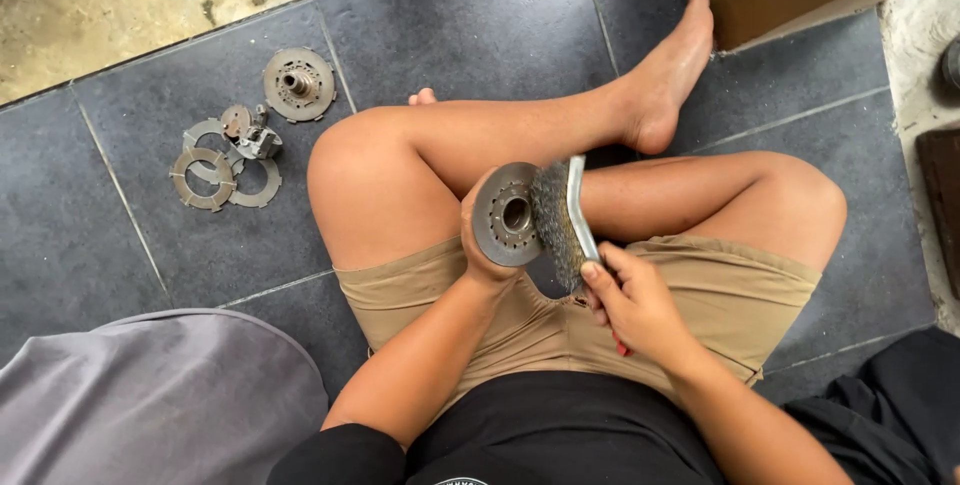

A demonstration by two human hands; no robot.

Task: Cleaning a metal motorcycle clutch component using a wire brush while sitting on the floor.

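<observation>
Left hand [487, 245] gripping round metal disc [508, 215] at centre, above lap. Right hand [630, 300] closing around handle of wire brush [562, 220], bristles pressing against disc's right face. Lying far left on dark floor tiles [480, 25]: hub plate [298, 83], small bracket part [255, 137], overlapping friction rings [222, 173]. Grey cloth [150, 400] sitting near left. Bare legs crossing beneath work.

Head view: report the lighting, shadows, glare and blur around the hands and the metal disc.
Head view: soft, even daylight; faint shadows under the legs on the grey tiles; no harsh glare on the metal disc; wire brush, left hand and right hand reasonably sharp.
</observation>
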